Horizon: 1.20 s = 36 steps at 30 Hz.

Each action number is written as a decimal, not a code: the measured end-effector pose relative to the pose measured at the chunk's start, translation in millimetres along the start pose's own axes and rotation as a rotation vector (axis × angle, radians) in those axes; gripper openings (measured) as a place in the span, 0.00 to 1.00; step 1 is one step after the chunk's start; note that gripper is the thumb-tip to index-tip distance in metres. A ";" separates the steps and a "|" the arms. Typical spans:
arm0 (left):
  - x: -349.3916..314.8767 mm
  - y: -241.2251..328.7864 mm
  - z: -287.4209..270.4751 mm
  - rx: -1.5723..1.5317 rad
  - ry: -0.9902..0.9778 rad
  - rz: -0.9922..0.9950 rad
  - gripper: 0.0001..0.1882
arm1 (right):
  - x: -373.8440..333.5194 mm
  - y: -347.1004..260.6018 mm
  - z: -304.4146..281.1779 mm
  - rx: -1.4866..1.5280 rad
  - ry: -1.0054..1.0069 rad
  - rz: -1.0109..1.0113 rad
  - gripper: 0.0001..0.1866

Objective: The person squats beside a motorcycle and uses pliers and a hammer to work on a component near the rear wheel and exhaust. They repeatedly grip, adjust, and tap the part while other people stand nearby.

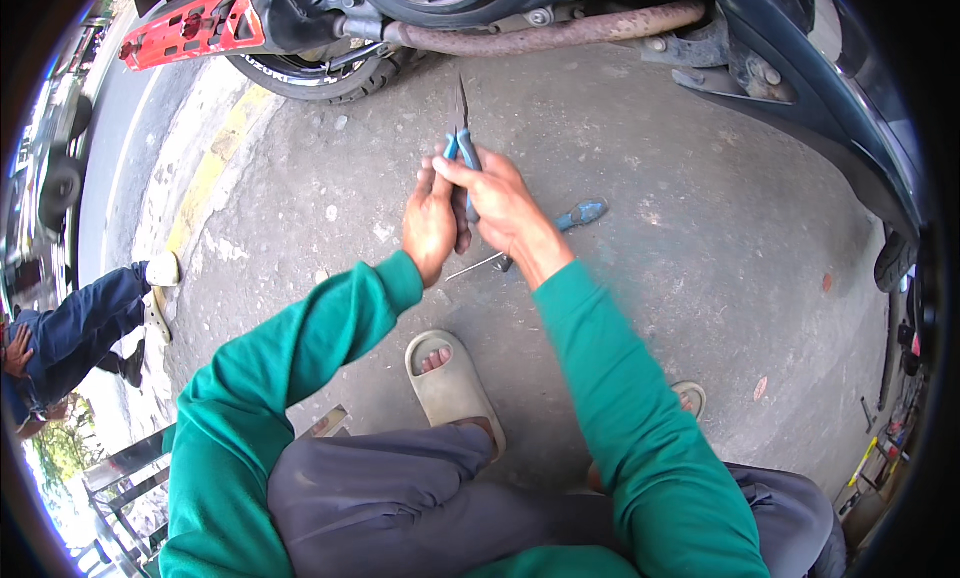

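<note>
Needle-nose pliers (468, 150) with blue handles and dark slim jaws point away from me, over the concrete floor. My right hand (500, 200) is closed on the handles, its thumb lying across toward the left side. Close against it, my left hand (430, 221) has its fingers curled about the lower part of the handles, partly hidden behind them. The jaws grip nothing that I can see. Below my right wrist, a screwdriver (584, 214) with a blue handle and thin metal shaft lies on the floor. A small dark object (503, 264) sits beside its shaft.
A motorbike stands across the far side, with a rusty exhaust pipe (560, 34), a red perforated cover (195, 26) and a tyre (340, 83). Its dark body panel (830, 108) curves down the right. At left, a person's legs (95, 308) stand near the road edge.
</note>
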<state>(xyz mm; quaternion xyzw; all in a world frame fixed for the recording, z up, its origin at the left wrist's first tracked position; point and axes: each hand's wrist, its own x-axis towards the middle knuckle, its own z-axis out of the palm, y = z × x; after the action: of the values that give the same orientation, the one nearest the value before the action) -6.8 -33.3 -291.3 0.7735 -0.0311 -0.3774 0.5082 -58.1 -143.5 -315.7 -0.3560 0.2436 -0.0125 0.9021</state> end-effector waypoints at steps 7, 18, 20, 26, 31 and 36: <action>0.3 -30.0 -10.5 0.054 -0.010 -0.103 0.34 | -1.5 37.1 3.2 -0.221 0.192 -0.133 0.09; 9.9 -38.4 -4.8 0.148 0.042 0.393 0.22 | -19.8 19.5 21.3 -0.630 0.368 -0.385 0.20; 8.8 -37.9 -4.7 0.075 0.029 0.362 0.21 | -24.7 20.3 26.9 -0.686 0.401 -0.398 0.21; 7.2 -58.5 -17.5 0.212 -0.043 0.503 0.22 | -38.4 27.5 37.3 -0.905 0.424 -0.686 0.25; 21.9 -86.2 -21.1 0.253 -0.078 0.453 0.26 | -47.5 25.3 38.2 -1.010 0.345 -0.735 0.28; 17.0 -82.4 -29.1 0.259 -0.231 0.569 0.27 | -50.8 22.6 32.1 -1.088 0.286 -0.817 0.30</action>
<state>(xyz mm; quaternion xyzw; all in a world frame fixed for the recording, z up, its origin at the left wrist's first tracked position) -4.4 21.3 -361.6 0.7442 -0.3510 -0.2982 0.4838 -91.8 -96.3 -288.4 -0.8154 0.1783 -0.2743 0.4776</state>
